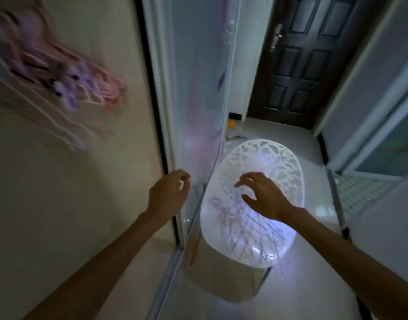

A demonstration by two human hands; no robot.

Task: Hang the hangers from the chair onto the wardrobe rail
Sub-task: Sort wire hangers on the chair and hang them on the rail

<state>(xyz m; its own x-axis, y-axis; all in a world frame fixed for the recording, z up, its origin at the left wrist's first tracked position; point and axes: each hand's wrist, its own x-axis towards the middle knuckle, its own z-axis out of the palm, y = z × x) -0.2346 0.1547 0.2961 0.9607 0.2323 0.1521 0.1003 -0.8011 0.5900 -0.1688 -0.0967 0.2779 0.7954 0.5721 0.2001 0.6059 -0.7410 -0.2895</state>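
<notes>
Hangers (242,229) lay tangled on the white chair (288,172) seat, the right hand (260,195) spread empty above them, the left hand (168,192) loosely curled, empty, near the wardrobe door (198,88).

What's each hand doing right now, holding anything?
Left hand: loosely curled, empty, beside the wardrobe door edge.
Right hand: open, fingers spread, empty, above the hangers on the chair.
</notes>
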